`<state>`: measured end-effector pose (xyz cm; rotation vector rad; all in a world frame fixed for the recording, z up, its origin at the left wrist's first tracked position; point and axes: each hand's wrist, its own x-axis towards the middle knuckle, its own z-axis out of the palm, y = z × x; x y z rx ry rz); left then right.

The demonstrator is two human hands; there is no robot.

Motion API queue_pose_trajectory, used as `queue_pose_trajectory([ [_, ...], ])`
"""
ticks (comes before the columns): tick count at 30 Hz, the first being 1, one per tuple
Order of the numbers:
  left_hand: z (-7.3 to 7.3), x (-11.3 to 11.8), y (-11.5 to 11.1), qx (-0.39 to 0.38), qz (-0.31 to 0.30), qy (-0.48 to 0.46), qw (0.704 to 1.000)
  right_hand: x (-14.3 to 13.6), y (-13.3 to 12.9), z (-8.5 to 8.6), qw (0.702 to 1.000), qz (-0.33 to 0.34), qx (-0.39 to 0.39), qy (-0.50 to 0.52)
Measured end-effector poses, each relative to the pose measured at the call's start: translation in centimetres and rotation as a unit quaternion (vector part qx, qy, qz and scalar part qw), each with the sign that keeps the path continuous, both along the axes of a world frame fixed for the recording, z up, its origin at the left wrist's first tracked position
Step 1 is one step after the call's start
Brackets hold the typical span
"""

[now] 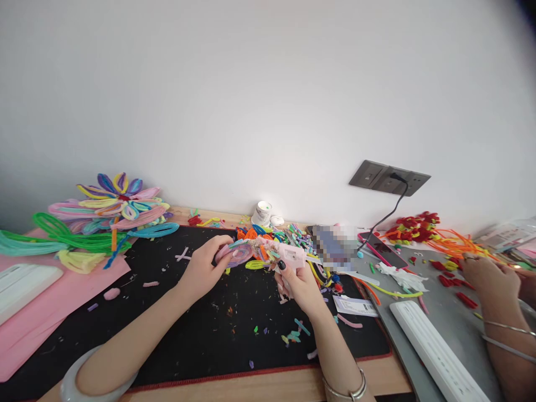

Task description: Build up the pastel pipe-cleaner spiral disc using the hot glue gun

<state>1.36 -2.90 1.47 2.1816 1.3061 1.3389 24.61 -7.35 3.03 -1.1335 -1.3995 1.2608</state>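
Note:
My left hand [205,262] is closed, its fingers and thumb pinching a pink and purple looped pipe-cleaner piece [240,254]. In my right hand [299,282] is a small pale pink glue gun [293,255], its front end turned left toward that piece. A whitish stick shows behind the gun. Both hands are held over the black mat [188,329], close together. Whether the gun's tip touches the piece I cannot tell. Behind my hands lie orange, blue and yellow pipe-cleaner bits [257,231] and a heap of small coloured cuttings [299,240].
Pipe-cleaner flowers [121,201] and green loops [75,237] lie on pink paper [84,290] at left. Rightward are a pink-edged phone [383,249], a white power strip [435,352] and a wall socket [389,177] with a cable. A co-worker's hand [488,276] works at far right.

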Motion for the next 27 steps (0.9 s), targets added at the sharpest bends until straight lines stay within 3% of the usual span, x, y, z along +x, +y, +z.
queue_pose_trajectory([
  [6, -0.07, -0.18, 0.19, 0.025, 0.038, -0.017, 0.999, 0.15, 0.16, -0.09, 0.999, -0.032, 0.015, 0.013],
  [17, 0.04, -0.07, 0.01, 0.032, -0.022, 0.031, 0.999, -0.04, -0.05, -0.17, 1.0, 0.002, 0.015, -0.012],
  [27, -0.32, -0.24, 0.17, 0.036, -0.022, 0.044, 0.998, -0.27, -0.05, 0.13, 1.0, -0.001, 0.013, -0.026],
])
